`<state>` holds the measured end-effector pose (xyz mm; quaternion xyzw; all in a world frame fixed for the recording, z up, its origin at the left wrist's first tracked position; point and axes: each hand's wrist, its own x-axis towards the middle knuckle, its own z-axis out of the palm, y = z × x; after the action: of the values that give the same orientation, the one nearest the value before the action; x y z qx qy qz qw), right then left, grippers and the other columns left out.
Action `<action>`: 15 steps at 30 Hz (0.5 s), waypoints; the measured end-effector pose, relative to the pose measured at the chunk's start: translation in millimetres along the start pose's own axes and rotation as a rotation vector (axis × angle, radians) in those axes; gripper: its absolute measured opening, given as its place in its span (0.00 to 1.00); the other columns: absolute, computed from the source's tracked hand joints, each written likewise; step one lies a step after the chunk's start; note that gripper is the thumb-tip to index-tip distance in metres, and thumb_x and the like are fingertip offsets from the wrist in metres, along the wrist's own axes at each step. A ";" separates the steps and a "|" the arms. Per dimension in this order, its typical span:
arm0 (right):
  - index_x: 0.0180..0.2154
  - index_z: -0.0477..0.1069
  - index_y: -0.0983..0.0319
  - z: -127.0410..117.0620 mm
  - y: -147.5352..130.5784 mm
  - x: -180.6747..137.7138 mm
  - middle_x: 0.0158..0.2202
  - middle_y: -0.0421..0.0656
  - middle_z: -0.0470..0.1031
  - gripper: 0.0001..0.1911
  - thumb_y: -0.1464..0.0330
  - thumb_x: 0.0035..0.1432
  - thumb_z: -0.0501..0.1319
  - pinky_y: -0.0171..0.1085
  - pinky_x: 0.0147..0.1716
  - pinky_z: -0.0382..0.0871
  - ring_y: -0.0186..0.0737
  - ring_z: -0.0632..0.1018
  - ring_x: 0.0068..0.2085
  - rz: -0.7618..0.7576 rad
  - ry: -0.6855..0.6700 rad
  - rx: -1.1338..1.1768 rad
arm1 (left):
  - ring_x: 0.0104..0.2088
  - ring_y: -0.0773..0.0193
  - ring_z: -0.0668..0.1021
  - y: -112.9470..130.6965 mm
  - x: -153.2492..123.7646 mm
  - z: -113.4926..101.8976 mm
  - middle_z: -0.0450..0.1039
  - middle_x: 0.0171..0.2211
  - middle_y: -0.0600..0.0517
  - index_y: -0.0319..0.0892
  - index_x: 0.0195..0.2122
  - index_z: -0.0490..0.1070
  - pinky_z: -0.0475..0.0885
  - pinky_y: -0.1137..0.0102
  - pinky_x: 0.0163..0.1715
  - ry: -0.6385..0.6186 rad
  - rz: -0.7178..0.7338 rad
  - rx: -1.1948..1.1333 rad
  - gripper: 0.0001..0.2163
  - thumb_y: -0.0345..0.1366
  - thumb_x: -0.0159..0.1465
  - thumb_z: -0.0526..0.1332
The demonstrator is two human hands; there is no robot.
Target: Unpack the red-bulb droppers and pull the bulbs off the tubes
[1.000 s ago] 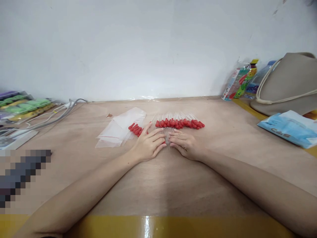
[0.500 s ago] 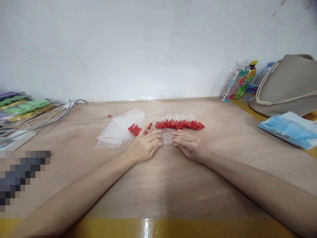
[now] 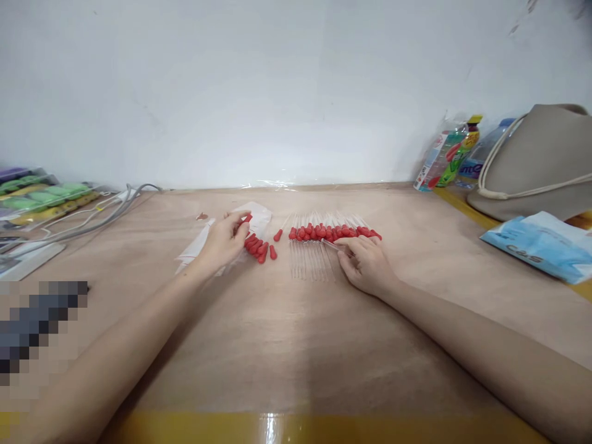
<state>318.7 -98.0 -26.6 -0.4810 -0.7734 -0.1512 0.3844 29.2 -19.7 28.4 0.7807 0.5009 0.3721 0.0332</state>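
My left hand (image 3: 226, 239) is closed, pinching a red rubber dropper bulb (image 3: 247, 218) above the plastic bags. Just below its fingers lies a small pile of loose red bulbs (image 3: 255, 245), with a single bulb (image 3: 273, 252) beside it. Between the fingers of my right hand (image 3: 367, 265) is a thin glass dropper tube (image 3: 330, 245), its end pointing left. Bare glass tubes (image 3: 309, 262) lie side by side to the left of that hand. Beyond them stretches a row of droppers with red bulbs (image 3: 319, 232) fitted, tips facing the wall.
White zip bags (image 3: 259, 214) lie partly under my left hand. Cables (image 3: 115, 213) and packed green and yellow items (image 3: 50, 197) are at the left. On the right are bottles (image 3: 444, 154), a grey-beige bag (image 3: 536, 166) and a blue tissue pack (image 3: 536, 243).
My hands have parted from the glass tubes. The left moved left and took a red bulb; the right shifted right and now pinches one tube.
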 end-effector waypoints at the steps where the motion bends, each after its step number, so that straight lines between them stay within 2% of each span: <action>1: 0.36 0.70 0.63 0.3 -0.5 0.3 0.24 0.40 0.72 0.08 0.73 0.54 0.54 0.38 0.35 0.56 0.35 0.71 0.29 0.007 0.003 0.002 | 0.28 0.65 0.71 -4.7 3.1 -4.3 0.67 0.28 0.52 0.40 0.44 0.68 0.68 0.67 0.30 -0.036 -0.063 -0.030 0.13 0.36 0.59 0.55; 3: 0.32 0.69 0.63 0.9 -1.5 0.4 0.24 0.39 0.72 0.06 0.73 0.54 0.54 0.38 0.35 0.55 0.35 0.71 0.28 0.015 0.008 -0.012 | 0.24 0.67 0.71 -12.6 6.5 -10.7 0.68 0.26 0.54 0.41 0.42 0.67 0.67 0.69 0.27 -0.086 -0.156 -0.084 0.14 0.38 0.55 0.58; 6: 0.30 0.69 0.62 1.4 -3.9 0.4 0.24 0.39 0.73 0.05 0.72 0.53 0.54 0.38 0.35 0.54 0.35 0.71 0.28 0.026 0.016 -0.043 | 0.25 0.66 0.73 -21.2 6.8 -12.2 0.70 0.25 0.54 0.41 0.35 0.67 0.68 0.70 0.26 -0.152 -0.226 -0.158 0.12 0.40 0.52 0.61; 9: 0.29 0.69 0.62 1.6 -7.3 0.8 0.24 0.39 0.74 0.06 0.72 0.54 0.54 0.38 0.35 0.53 0.35 0.71 0.28 0.022 0.001 -0.045 | 0.26 0.66 0.74 -30.2 5.4 -6.2 0.70 0.25 0.54 0.41 0.32 0.66 0.70 0.70 0.27 -0.211 -0.249 -0.219 0.13 0.42 0.49 0.63; 15: 0.31 0.71 0.61 2.2 -11.7 1.3 0.27 0.40 0.76 0.08 0.70 0.56 0.54 0.39 0.36 0.53 0.36 0.71 0.30 0.016 -0.060 -0.007 | 0.28 0.64 0.75 -40.2 4.9 1.9 0.72 0.26 0.53 0.42 0.30 0.67 0.69 0.69 0.30 -0.211 -0.215 -0.121 0.12 0.45 0.51 0.61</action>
<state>307.3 -101.6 -25.5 -0.4929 -0.7801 -0.1364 0.3604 1.0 4.8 12.6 0.7541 0.5519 0.3116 0.1722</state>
